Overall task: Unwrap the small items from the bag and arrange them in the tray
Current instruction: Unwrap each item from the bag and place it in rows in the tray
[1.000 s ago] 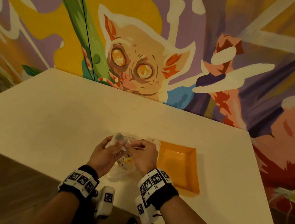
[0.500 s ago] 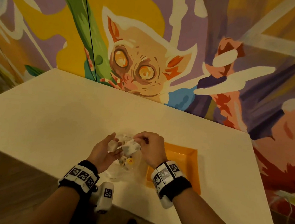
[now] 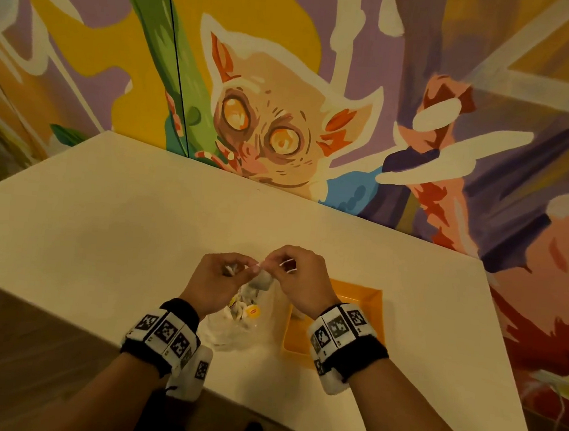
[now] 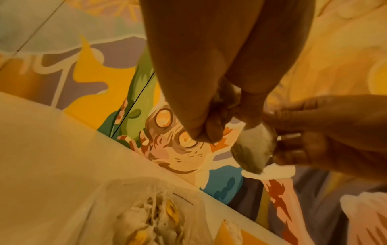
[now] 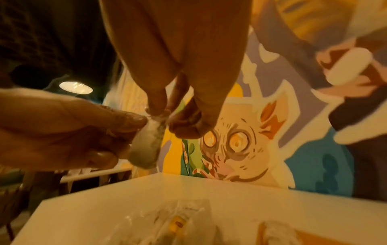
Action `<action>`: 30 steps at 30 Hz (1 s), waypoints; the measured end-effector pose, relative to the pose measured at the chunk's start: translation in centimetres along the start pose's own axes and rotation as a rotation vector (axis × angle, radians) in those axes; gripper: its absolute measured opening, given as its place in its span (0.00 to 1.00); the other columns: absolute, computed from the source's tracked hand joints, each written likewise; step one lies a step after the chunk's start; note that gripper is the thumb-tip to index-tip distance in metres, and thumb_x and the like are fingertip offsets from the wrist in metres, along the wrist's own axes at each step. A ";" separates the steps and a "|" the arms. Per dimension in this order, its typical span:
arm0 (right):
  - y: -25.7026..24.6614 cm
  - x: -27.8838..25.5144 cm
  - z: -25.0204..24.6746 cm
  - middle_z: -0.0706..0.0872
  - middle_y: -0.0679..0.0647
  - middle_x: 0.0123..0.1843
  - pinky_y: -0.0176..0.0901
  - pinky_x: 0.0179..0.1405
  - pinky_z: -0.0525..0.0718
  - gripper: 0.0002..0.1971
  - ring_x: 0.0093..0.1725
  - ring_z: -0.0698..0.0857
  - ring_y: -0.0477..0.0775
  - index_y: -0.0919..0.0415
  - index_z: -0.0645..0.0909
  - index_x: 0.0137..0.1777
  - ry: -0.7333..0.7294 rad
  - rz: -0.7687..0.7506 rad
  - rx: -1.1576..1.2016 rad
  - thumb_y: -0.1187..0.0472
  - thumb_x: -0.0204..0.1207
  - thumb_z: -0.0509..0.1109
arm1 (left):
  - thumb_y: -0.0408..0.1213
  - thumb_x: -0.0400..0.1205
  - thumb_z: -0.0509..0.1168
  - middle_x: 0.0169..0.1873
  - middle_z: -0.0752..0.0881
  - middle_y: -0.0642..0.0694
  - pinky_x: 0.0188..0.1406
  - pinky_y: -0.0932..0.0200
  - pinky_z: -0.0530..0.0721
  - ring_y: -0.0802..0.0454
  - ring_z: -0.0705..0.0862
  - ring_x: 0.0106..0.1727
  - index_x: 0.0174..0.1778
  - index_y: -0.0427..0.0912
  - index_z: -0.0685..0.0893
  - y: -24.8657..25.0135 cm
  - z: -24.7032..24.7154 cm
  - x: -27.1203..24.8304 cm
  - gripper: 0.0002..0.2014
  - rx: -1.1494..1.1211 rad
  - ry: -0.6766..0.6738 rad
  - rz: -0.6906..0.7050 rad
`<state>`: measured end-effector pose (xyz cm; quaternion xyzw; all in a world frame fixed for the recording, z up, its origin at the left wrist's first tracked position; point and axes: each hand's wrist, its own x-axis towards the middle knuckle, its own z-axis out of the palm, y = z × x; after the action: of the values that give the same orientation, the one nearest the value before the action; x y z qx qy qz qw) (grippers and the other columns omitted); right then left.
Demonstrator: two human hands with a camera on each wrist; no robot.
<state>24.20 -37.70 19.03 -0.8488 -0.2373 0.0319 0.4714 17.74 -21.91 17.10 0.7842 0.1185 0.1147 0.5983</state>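
A small whitish tea bag (image 3: 263,280) hangs between my two hands above the clear plastic bag (image 3: 232,327). My left hand (image 3: 233,269) pinches the tea bag (image 5: 144,145) at its side and also keeps a crumpled scrap (image 4: 226,99) tucked in its fingers. My right hand (image 3: 278,266) pinches the tea bag's top edge (image 5: 158,116) with thumb and fingertips. More wrapped items with yellow tags (image 3: 253,311) lie inside the plastic bag (image 4: 146,215). The orange tray (image 3: 365,298) sits just right of the bag, partly hidden by my right wrist.
A white item (image 5: 276,232) lies at the tray's left end. The cream table (image 3: 119,235) runs up to a painted mural wall (image 3: 283,129) at the back. Its front edge is close below my wrists.
Half a second ago the hands were slightly apart, each with its own piece. Now their fingertips meet on the tea bag, a little higher over the plastic bag.
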 end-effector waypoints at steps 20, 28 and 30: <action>1.0 -1.3 0.8 0.89 0.48 0.43 0.25 0.40 0.75 0.03 0.39 0.80 0.40 0.54 0.89 0.43 0.083 0.058 -0.082 0.60 0.76 0.75 | 0.37 0.75 0.77 0.25 0.84 0.51 0.34 0.63 0.77 0.59 0.77 0.29 0.32 0.53 0.92 0.3 0.0 0.6 0.07 0.035 -0.036 -0.038; 2.1 -1.8 0.6 0.87 0.49 0.45 0.35 0.41 0.80 0.08 0.42 0.84 0.47 0.56 0.86 0.45 -0.074 0.119 -0.063 0.51 0.77 0.73 | 0.32 0.75 0.76 0.37 0.90 0.38 0.43 0.55 0.83 0.50 0.84 0.39 0.32 0.52 0.93 0.4 0.6 0.4 0.09 -0.051 -0.047 -0.022; 2.4 -1.7 0.2 0.87 0.48 0.42 0.28 0.37 0.76 0.07 0.40 0.83 0.46 0.55 0.86 0.41 -0.066 0.142 -0.050 0.53 0.76 0.75 | 0.34 0.75 0.76 0.40 0.90 0.35 0.45 0.54 0.83 0.51 0.84 0.40 0.34 0.50 0.93 0.3 0.8 0.3 0.07 -0.064 -0.049 -0.038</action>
<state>23.53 -39.28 16.70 -0.8734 -0.1927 0.0875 0.4385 18.33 -22.62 17.14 0.7649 0.1152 0.0878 0.6277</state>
